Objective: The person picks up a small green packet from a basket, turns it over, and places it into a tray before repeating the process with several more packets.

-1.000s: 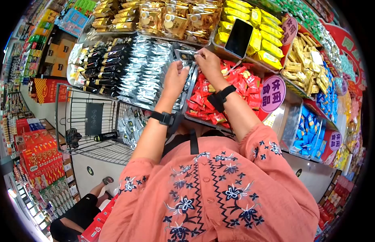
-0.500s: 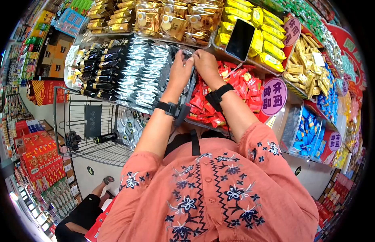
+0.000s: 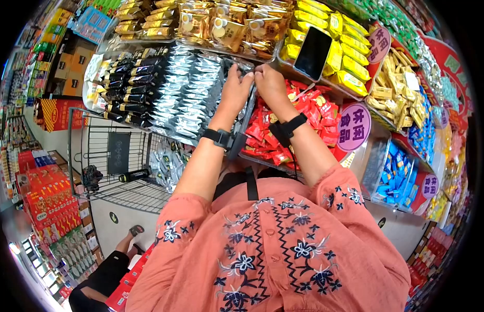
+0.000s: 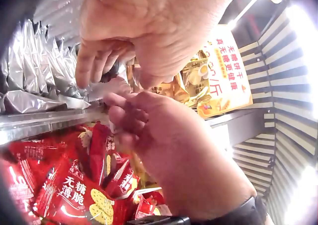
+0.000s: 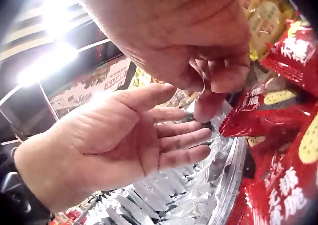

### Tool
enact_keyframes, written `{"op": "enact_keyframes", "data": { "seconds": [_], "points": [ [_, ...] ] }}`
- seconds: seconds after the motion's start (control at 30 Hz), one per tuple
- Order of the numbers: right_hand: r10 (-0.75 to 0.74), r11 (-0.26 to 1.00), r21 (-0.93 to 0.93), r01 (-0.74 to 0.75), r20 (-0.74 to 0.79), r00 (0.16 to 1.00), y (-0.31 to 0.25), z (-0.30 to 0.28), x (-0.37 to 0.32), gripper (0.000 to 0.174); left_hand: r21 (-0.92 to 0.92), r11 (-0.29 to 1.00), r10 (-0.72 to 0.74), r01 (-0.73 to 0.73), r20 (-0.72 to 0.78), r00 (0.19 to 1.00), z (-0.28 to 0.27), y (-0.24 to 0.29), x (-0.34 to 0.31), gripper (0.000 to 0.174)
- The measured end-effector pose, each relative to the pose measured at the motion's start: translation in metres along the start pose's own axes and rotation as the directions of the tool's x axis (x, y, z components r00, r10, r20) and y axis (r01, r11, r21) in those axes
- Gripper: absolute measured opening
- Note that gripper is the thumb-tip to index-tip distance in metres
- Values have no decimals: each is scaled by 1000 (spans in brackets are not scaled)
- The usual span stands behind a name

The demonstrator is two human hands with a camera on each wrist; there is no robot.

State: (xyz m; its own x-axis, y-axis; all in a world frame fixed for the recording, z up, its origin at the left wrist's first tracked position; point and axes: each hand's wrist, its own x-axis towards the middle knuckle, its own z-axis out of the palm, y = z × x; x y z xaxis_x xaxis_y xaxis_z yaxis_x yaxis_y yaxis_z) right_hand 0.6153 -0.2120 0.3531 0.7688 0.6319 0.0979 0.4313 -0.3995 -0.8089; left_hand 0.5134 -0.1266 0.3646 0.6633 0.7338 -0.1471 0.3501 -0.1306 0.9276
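Note:
Over the right edge of the silver packets [image 3: 198,96], my left hand [image 3: 236,91] has its thumb near my right hand [image 3: 270,86]. Its fingers are extended and the palm shows in the right wrist view, where the left hand [image 5: 124,135] holds nothing visible. The right hand [image 5: 198,51] has its fingers bent with the thumb close to them; whether something thin lies between them is unclear. Red cracker packets [image 3: 317,112] lie just below the right hand, beyond a clear bin wall [image 4: 49,123].
A phone [image 3: 312,53] lies on the yellow packets [image 3: 350,58]. Gold packets [image 3: 226,31] fill the bin behind. A wire cart [image 3: 117,151] with silver packets stands at the lower left. Another person's legs [image 3: 109,270] show at the bottom left.
Both hands have come closer together over the bin edge. The dark packet seen at the right fingertips a second ago is no longer distinct there.

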Motion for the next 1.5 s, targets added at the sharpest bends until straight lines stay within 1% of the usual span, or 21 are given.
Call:
{"op": "enact_keyframes", "data": {
  "seconds": [0.27,0.33,0.4,0.47,0.53,0.57,0.6,0.67,0.73,0.8,0.83,0.87,0.9,0.97,1.07,1.1,1.2,1.23,1.37,1.43,1.5],
  "points": [
    [38,986,160,-46,52,998,1,-9,-12,18,-117,993,31,-31,-2,1000,-6,0,-14,75],
    [-11,971,240,-3,58,998,-34,-27,-25,17,-134,985,108,-109,-17,994,-19,10,-27,70],
    [32,873,465,-145,243,969,-54,-32,-36,18,-267,945,177,-188,-65,982,-41,26,-53,51],
    [-17,850,497,-176,359,933,-67,-28,-50,19,-320,925,175,-203,-115,978,-71,29,-81,42],
    [-70,860,461,-219,532,844,-88,-24,-67,21,-361,918,85,-168,-235,968,-103,19,-110,32],
    [-83,864,438,-247,609,789,-95,-15,-79,22,-324,932,57,-162,-309,949,-119,1,-121,30],
    [-97,859,415,-301,709,698,-100,-7,-90,23,-291,945,29,-149,-379,925,-134,-21,-134,28],
    [-91,896,282,-343,873,479,-108,10,-112,25,-352,935,-144,-45,-492,859,-164,-74,-159,25],
    [-133,894,240,-377,948,290,-110,32,-132,25,-402,914,-314,64,-597,738,-192,-135,-184,25],
    [-91,911,173,-374,970,227,-112,52,-152,26,-321,929,-364,185,-692,623,-214,-218,-215,25],
    [-105,940,164,-300,973,204,-100,66,-160,26,-354,890,-455,286,-684,569,-223,-244,-231,30],
    [-72,944,126,-305,981,181,-93,76,-167,26,-387,840,-539,380,-671,509,-231,-270,-245,36],
    [-39,947,88,-310,986,161,-89,85,-174,26,-256,827,-518,500,-690,505,-237,-312,-261,40],
    [49,942,-13,-335,994,99,-89,96,-180,23,23,719,-478,694,-708,519,-242,-388,-284,48],
    [99,914,-60,-400,992,78,-85,111,-188,25,136,649,-554,749,-591,587,-241,-415,-292,56],
    [106,923,-72,-377,992,68,-79,116,-190,26,144,634,-567,760,-581,583,-239,-420,-289,54],
    [143,912,-81,-402,981,128,-71,127,-200,25,144,593,-627,792,-535,566,-236,-439,-278,57],
    [157,905,-97,-414,981,111,-70,129,-202,25,139,556,-649,819,-543,533,-234,-446,-273,61],
    [183,833,-126,-539,982,53,-63,139,-210,24,138,502,-735,854,-452,506,-238,-468,-265,70],
    [211,835,-158,-528,977,41,-63,144,-211,24,144,472,-799,870,-348,491,-246,-452,-260,78],
    [233,834,-181,-521,972,36,-61,148,-211,24,237,401,-807,885,-366,464,-246,-445,-257,79]
  ]
}}
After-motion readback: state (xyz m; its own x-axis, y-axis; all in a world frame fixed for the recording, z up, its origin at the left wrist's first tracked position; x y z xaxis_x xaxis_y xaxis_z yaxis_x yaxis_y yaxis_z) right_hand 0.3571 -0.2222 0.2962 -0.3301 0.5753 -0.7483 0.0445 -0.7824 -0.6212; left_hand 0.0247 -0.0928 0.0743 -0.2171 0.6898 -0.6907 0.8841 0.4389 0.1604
